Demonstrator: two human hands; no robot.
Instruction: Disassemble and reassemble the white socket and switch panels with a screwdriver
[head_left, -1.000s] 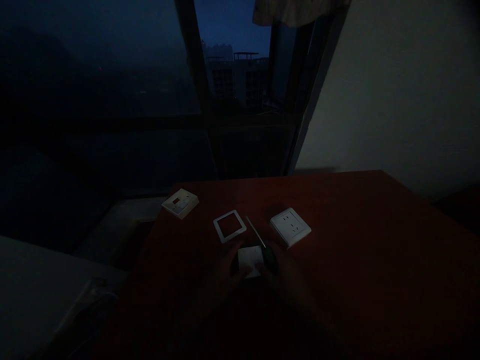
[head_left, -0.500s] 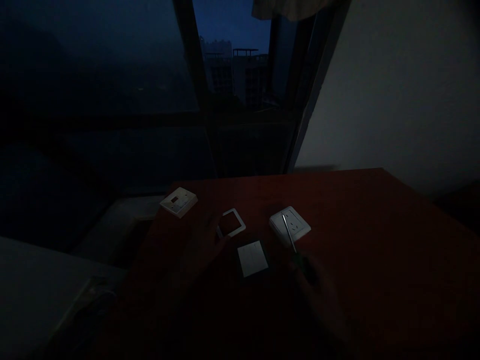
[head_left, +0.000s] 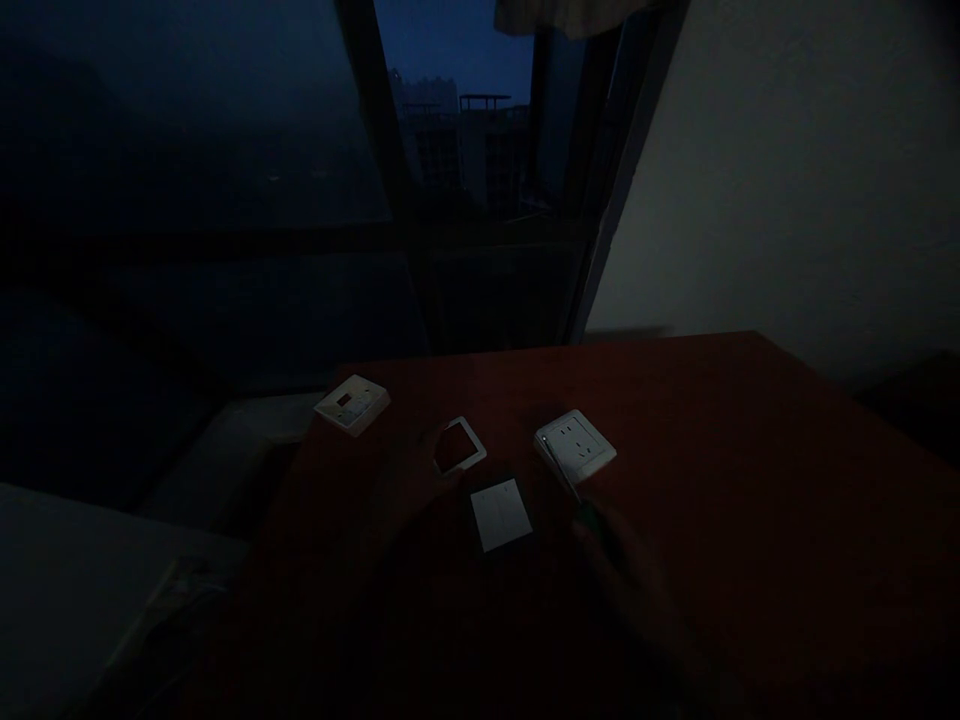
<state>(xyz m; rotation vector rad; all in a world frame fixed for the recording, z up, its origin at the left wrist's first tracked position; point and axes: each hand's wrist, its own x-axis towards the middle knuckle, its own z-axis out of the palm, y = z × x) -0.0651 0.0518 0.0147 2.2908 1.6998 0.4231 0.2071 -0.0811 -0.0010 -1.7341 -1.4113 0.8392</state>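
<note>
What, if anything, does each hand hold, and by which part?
Right hand: screwdriver, by its green handle. Left hand: at the white frame's left side; too dark to confirm a grip.

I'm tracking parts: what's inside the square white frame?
The reddish tabletop shows through the white frame; the left hand covers its left side, so anything under that hand is hidden.

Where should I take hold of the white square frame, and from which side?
The white square frame is probably best pinched on its left side, coming from the left: the left hand is there, while the right hand holds the screwdriver. Its narrow rim and open middle suit a pinch.
</note>
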